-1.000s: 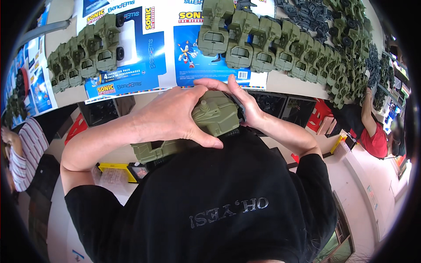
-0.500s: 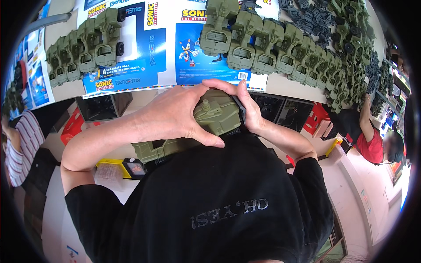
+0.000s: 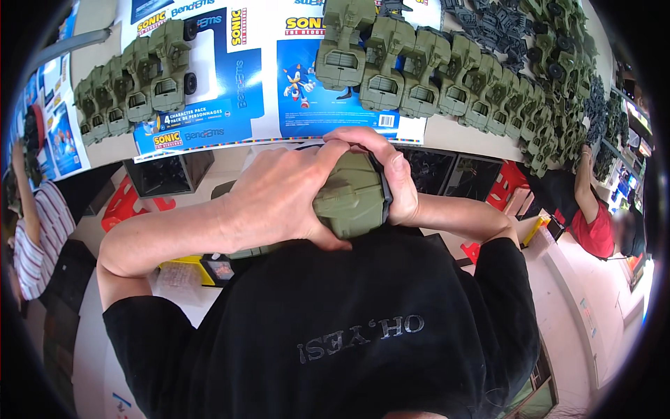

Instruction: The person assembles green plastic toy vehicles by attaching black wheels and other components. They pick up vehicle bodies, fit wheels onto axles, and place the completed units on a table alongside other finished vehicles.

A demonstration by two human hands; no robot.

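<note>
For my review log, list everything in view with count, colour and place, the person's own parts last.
Held toy vehicle: one, olive green, between both grips, partly hidden
Left-hand toy vehicles: several, olive green, upper left
Right-hand toy vehicles: many, olive green, upper right
Small parts: many, dark grey, top right
Printed sheets: several, blue and white, on the table
Table: one, pale, across the top
Red plastic items: several, red, below the table
Co-workers: two, striped top far left, red top far right
Shirt: one, black, lower centre
Left grip: one, bare, vehicle's left side
Right grip: one, bare, vehicle's right end
</note>
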